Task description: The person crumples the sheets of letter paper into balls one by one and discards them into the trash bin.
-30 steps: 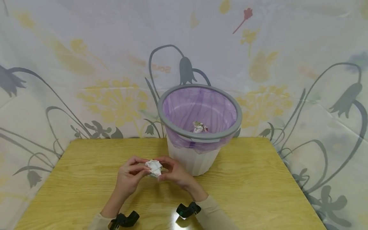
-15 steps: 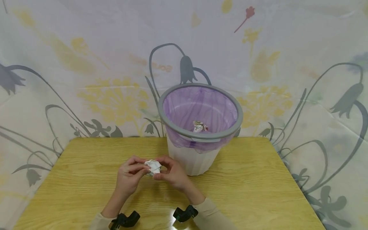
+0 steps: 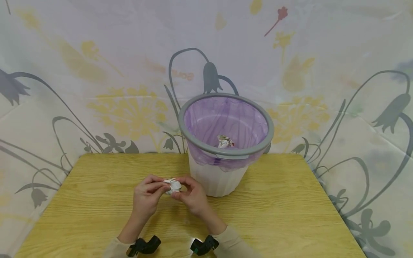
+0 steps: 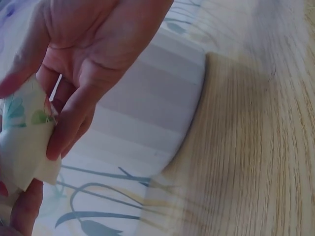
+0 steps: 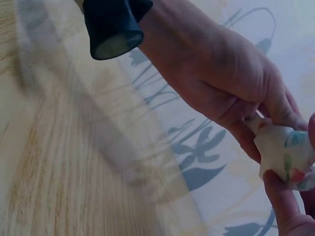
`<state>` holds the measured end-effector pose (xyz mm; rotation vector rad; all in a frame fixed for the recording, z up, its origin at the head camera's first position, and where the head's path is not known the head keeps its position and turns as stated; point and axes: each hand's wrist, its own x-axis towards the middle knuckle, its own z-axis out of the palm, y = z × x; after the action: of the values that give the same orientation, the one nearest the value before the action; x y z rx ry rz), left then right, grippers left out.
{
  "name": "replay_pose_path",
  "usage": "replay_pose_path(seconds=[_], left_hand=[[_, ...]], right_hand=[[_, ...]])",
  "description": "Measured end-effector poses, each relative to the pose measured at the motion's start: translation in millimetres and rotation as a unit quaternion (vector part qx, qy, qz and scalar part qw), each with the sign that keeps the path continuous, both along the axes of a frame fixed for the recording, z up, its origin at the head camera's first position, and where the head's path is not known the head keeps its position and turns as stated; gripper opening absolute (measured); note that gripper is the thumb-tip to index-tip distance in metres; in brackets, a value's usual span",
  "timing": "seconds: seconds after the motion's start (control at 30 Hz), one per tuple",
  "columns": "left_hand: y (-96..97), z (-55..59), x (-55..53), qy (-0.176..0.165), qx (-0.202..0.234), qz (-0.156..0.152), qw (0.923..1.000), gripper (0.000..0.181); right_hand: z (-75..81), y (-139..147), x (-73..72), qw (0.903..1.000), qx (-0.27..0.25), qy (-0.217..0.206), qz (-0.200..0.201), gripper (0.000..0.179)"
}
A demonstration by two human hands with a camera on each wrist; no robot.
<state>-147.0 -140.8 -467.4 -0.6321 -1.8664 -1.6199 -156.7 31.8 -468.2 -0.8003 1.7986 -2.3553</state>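
Both hands meet in front of the bin over a small crumpled paper (image 3: 175,185), white with printed green, blue and red patches. My left hand (image 3: 146,196) pinches it from the left between thumb and fingers. From the other side my right hand (image 3: 194,197) grips it, thumb at the near edge. The left wrist view shows the folded paper (image 4: 27,152) with a flat corner sticking out below the fingers. In the right wrist view the paper (image 5: 278,150) looks bunched, its right end covered by fingertips.
A white trash bin (image 3: 213,179) with a grey rim and purple liner (image 3: 206,122) stands right behind the right hand. Inside lies another crumpled paper (image 3: 224,141). The wooden table (image 3: 274,208) ends at a flower-printed cloth backdrop (image 3: 129,53).
The right hand's thumb has shifted left and inward over the paper, and its wrist has swung left. The paper has been turned and squeezed smaller. The left hand has barely moved.
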Motion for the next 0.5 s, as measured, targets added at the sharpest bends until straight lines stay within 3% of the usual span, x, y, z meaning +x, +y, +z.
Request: replay_pose_path(seconds=[0.1, 0.33, 0.4, 0.5], left_hand=[[4.4, 0.5, 0.0, 0.006, 0.005, 0.022, 0.9997, 0.018], [14.3, -2.2, 0.1, 0.006, -0.003, 0.092, 0.9958, 0.014], [16.2, -3.3, -0.9, 0.000, 0.007, 0.088, 0.9961, 0.014], [16.3, -2.9, -1.1, -0.021, 0.041, 0.055, 0.9974, 0.016]], right_hand=[[-1.6, -3.2, 1.3, 0.9995, -0.002, 0.016, -0.026, 0.028], [-2.8, -8.7, 0.8, 0.9937, 0.046, 0.018, -0.100, 0.014], [-2.9, -9.1, -0.7, 0.9924, 0.052, 0.014, -0.111, 0.012], [-3.2, -9.8, -2.8, 0.9917, 0.052, 0.003, -0.118, 0.011]])
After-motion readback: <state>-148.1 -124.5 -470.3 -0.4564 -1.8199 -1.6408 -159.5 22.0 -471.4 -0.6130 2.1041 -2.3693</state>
